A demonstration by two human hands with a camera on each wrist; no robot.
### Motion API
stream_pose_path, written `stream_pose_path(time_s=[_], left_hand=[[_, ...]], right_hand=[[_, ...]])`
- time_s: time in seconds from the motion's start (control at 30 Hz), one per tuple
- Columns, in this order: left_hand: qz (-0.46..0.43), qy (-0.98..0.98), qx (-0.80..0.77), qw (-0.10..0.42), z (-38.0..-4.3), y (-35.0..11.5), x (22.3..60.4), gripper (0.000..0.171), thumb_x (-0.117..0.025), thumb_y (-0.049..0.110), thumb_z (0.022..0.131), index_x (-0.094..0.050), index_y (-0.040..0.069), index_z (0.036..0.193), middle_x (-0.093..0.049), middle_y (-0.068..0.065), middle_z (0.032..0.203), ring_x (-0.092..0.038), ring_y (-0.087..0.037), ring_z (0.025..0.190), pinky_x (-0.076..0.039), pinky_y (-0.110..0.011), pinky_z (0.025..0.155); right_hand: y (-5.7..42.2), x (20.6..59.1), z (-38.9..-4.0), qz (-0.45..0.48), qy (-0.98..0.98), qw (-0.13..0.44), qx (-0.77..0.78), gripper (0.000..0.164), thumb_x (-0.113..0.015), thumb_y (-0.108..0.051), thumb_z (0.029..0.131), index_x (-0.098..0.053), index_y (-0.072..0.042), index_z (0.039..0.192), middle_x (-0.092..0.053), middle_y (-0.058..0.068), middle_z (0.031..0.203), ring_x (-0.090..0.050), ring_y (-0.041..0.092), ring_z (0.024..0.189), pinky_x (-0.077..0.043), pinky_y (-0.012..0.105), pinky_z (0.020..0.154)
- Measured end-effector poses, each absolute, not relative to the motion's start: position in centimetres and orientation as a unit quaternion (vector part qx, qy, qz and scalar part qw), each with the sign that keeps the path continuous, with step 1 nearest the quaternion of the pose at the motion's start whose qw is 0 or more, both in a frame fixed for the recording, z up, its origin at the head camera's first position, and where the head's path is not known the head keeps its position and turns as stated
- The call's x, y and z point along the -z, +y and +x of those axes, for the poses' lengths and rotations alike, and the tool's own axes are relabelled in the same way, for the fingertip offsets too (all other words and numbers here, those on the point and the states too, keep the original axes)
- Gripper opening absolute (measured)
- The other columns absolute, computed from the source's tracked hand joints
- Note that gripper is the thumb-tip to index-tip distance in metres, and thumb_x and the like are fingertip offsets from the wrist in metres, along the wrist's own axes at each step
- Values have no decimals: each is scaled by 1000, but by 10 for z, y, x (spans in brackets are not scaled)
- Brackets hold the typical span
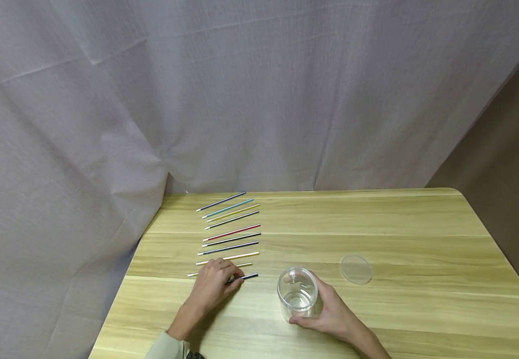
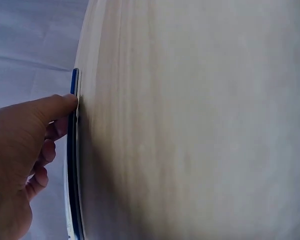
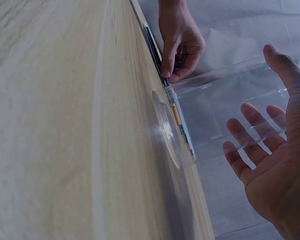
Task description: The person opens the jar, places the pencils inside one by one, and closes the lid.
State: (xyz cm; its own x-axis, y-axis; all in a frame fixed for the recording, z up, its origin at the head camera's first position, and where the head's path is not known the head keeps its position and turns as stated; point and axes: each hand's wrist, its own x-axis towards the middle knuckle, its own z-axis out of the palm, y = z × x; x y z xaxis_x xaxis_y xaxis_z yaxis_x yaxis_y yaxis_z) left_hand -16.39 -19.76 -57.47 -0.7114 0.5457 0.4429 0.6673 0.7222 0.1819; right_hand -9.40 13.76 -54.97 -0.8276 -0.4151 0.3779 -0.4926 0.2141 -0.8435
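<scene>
At the near end of a row of pencils, my left hand [image 1: 214, 280] pinches a dark pencil [image 1: 251, 275] between thumb and fingers. In the left wrist view that pencil [image 2: 73, 150] looks dark blue and lies along the tabletop. My right hand [image 1: 331, 313] holds a clear, open-topped jar [image 1: 297, 301] from its right side, thumb and fingers spread around the wall. Through the transparent wall, the fingers show in the right wrist view, where the jar [image 3: 210, 110] stands on the table. No pencil shows inside it.
Several more pencils, among them a red pencil [image 1: 232, 233] and a teal pencil [image 1: 228, 208], lie spaced out behind the left hand. A clear round lid [image 1: 356, 269] rests flat right of the jar. Behind the wooden table [image 1: 421, 239] hangs a grey curtain [image 1: 259, 99].
</scene>
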Motion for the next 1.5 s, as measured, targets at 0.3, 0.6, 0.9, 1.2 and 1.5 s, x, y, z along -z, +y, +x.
stream_pose_path(time_s=[0.3,0.6,0.9,1.2,1.5], left_hand=[[-319,-901,214,199,-162,-203,545,10,-87,21,86,-80,21,93,-76,13,89,-66,-11,79,-54,-36,75],[-299,-871,301,248,-162,-202,498,11,-82,19,90,-79,22,99,-75,15,92,-65,-12,79,-50,-30,66],[-297,-795,432,306,-156,-188,460,17,-79,2,86,-77,14,98,-70,4,85,-54,-15,70,-41,-23,65],[-273,-689,571,354,-143,-170,430,8,-77,-3,89,-72,-3,96,-64,-5,78,-49,-18,67,-40,-28,64],[-255,-557,705,357,-133,-145,414,19,-75,-3,95,-63,-18,92,-75,-6,90,-64,-10,74,-47,-18,68]], right_hand=[[138,551,-93,289,-778,35,-557,89,-99,-19,75,-51,-17,150,-68,2,136,-66,26,122,-49,40,109],[137,551,-96,297,-772,42,-561,91,-99,-20,74,-51,-16,151,-68,6,137,-65,20,124,-47,34,111],[136,551,-97,294,-774,47,-559,93,-100,-23,74,-51,-16,152,-67,2,138,-64,18,125,-45,31,111],[134,551,-99,293,-771,41,-564,92,-99,-20,75,-50,-17,152,-67,1,138,-65,19,123,-48,34,110],[134,554,-99,297,-773,52,-559,90,-99,-25,75,-51,-15,151,-68,3,137,-65,18,122,-47,30,110]])
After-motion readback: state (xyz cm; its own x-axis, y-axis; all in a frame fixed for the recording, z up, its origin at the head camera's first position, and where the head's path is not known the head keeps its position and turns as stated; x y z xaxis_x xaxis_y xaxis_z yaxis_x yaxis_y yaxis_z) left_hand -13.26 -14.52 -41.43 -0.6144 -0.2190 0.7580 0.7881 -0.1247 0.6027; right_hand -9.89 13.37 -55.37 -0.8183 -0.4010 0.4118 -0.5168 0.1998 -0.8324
